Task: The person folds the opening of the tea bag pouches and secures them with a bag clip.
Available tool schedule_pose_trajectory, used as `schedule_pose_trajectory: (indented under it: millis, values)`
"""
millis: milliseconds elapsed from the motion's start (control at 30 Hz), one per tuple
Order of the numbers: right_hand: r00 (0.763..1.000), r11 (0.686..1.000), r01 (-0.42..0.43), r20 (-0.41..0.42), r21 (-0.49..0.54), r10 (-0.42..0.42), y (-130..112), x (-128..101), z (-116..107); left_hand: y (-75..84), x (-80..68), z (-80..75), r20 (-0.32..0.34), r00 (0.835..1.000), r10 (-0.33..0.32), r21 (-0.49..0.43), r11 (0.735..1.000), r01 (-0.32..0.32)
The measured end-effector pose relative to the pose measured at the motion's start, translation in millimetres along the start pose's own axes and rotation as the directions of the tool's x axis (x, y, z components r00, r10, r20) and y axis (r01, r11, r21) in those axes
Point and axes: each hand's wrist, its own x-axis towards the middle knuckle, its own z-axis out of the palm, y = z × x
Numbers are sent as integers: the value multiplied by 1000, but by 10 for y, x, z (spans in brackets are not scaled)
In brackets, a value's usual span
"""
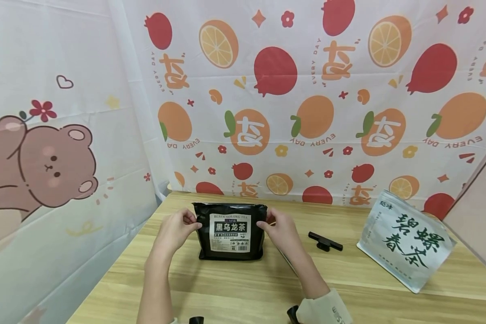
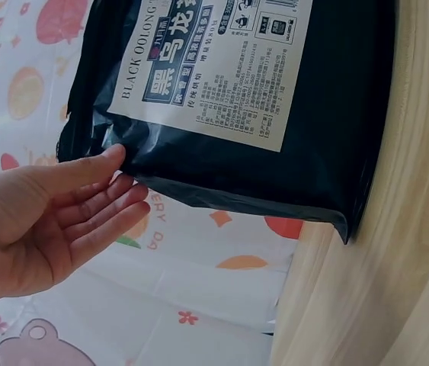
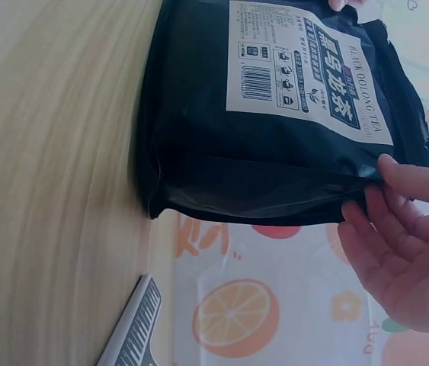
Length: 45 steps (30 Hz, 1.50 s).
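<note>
A black bag of oolong tea (image 1: 231, 231) with a cream label stands upright on the wooden table. At its upper left edge, my left hand (image 1: 177, 230) pinches the side seam between thumb and fingers. The left wrist view shows the left thumb (image 2: 107, 160) on the bag's front and the other fingers behind. My right hand (image 1: 281, 227) pinches the opposite edge near the top. In the right wrist view the right thumb (image 3: 408, 177) lies on the front, with fingertips at the side fold. The bag's top edge looks crumpled; its back is hidden.
A black bar-shaped clip (image 1: 325, 241) lies right of the right forearm. Farther right is a pale silver tea bag (image 1: 407, 240) with green writing. A flat strip with black and white stripes (image 3: 134, 328) lies beside the black bag. Printed cloth (image 1: 308, 112) hangs behind the table.
</note>
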Motion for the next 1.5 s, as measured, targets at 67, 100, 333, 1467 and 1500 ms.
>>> schedule_pose_trajectory:
  millis: [67,100,333,1467,1500]
  values:
    - [1000,1000,6,-19,-16,-6,-6,-1,1,-5,7,4,-27,1000,10,-4,1000,-10]
    - [1000,1000,5,-28,-22,-6,-9,0,1,-6,10,6,-39,999,16,-5,1000,-16]
    - [1000,1000,-8,-13,-16,8,10,21,-32,-36,7,-14,-60,997,42,-3,999,-42]
    - [992,998,-62,115,31,58,51,107,-258,-282,107,-57,139,990,25,-374,927,29]
    - [992,997,-68,112,43,63,51,110,-264,-277,111,-57,127,992,19,-377,926,31]
